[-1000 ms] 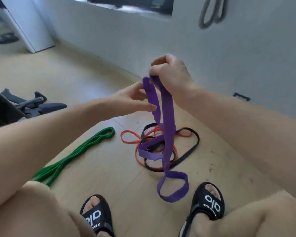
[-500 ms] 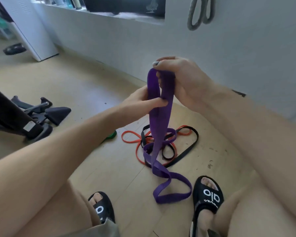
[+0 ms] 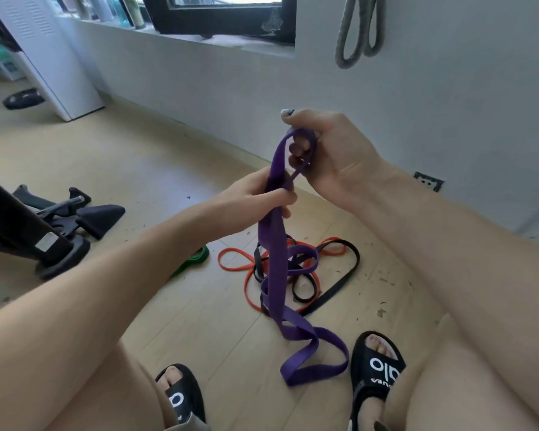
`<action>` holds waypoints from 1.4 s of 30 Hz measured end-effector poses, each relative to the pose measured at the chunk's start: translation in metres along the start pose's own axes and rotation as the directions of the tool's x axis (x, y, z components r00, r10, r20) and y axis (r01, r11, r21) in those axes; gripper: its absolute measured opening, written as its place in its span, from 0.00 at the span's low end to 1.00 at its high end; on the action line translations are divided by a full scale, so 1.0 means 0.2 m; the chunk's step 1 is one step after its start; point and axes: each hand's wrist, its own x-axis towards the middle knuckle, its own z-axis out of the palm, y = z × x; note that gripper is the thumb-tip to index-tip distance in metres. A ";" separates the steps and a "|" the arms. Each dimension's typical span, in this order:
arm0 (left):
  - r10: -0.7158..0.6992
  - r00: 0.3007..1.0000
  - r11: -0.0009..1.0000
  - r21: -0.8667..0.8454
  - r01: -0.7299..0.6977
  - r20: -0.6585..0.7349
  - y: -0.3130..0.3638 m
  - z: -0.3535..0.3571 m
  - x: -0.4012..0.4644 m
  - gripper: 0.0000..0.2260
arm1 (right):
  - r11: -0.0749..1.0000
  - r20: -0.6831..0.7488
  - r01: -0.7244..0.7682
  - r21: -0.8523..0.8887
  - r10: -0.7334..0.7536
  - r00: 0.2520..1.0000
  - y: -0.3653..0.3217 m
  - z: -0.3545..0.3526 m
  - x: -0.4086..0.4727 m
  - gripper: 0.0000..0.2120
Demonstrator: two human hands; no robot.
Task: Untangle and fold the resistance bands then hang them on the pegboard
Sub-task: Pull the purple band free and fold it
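A wide purple band (image 3: 274,253) hangs from both hands down to the wooden floor, its lower loop lying between my feet. My right hand (image 3: 330,150) holds the band's top fold, fingers curled through it. Just below, my left hand (image 3: 255,197) pinches the two strands together. On the floor behind the purple band lie a thin orange band (image 3: 234,253) and a black band (image 3: 339,287), tangled with each other. A green band (image 3: 193,259) shows partly past my left forearm. A grey band (image 3: 355,29) hangs on the wall at the top right.
A black exercise-machine base (image 3: 59,231) stands on the floor to the left. A white cabinet (image 3: 53,57) is at the far left, with a dark shoe (image 3: 22,99) beside it. A window sill (image 3: 231,38) runs along the wall. My feet wear black sandals (image 3: 377,365).
My left hand closed on the purple band's strands below my right hand. The band was lifted, so less of it lies on the floor. The camera tilted up.
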 end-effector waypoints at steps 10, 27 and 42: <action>0.061 0.998 0.977 0.207 -0.054 -0.028 -0.04 -0.10 0.02 0.08 | 0.994 -0.009 -0.036 -0.102 0.035 0.999 0.02 -0.07 -0.02 0.03; 0.096 0.992 0.905 0.423 -0.054 -0.080 -0.05 -0.13 0.02 0.15 | 0.939 -0.096 -0.149 -0.311 0.125 0.987 0.13 -0.02 0.03 0.10; 0.107 0.994 0.933 0.347 -0.095 -0.015 -0.10 -0.20 -0.01 0.12 | 1.000 -0.168 0.005 0.026 -0.001 0.986 -0.02 -0.15 0.06 0.11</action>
